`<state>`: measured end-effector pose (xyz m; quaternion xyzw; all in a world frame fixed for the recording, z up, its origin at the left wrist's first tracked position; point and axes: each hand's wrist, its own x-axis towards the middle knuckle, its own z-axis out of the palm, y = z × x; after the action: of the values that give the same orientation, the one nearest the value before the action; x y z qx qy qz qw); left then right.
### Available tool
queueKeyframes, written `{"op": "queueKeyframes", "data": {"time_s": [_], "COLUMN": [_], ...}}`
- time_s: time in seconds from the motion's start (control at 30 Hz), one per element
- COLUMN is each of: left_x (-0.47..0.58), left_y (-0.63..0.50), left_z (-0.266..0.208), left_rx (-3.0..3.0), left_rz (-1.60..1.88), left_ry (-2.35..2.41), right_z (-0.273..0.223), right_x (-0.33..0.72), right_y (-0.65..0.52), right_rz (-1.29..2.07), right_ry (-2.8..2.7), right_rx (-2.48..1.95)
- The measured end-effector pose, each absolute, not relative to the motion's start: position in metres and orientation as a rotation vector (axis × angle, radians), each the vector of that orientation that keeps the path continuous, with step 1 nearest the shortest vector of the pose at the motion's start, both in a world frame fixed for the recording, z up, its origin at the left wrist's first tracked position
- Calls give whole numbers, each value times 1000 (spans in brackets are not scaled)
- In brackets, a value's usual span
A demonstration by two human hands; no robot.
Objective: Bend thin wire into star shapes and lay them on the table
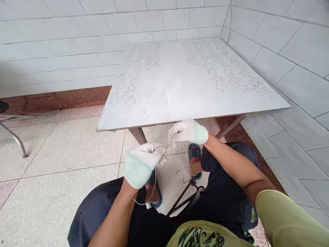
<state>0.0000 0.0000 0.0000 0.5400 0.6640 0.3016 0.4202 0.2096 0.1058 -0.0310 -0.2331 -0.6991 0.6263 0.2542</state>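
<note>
My left hand (145, 157), in a white knit glove with a pale green cuff, is closed in front of the table's near edge. My right hand (187, 132), gloved alike, pinches just beyond it, slightly higher. Between the fingertips runs a short piece of thin wire (165, 145), held by both hands; its exact shape is too small to make out. A thin white cord (155, 185) hangs below my left glove and curves back towards the wrist.
A white-topped table (174, 96) carries figure-eight wire shapes (130, 92) on the left and many wire stars (221, 84) on the right. Tiled walls (295, 44) border it behind and right. A metal stand (182, 199) is between my legs. A metal chair leg (17, 140) shows far left.
</note>
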Motion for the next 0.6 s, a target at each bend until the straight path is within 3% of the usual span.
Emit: {"op": "queueKeyframes", "data": {"time_s": [0.2,0.6], "left_x": [4,8], "left_y": [-1,8], "left_z": [2,-9], "left_rx": [1448,1341], "left_rz": [721,766], "left_ry": [1805,1756], "right_z": [-29,-24], "right_x": [212,199], "right_y": [114,101], "right_rz": [1723,1505], "right_ry": [-1776,-1925], "right_rx": [-485,-808]}}
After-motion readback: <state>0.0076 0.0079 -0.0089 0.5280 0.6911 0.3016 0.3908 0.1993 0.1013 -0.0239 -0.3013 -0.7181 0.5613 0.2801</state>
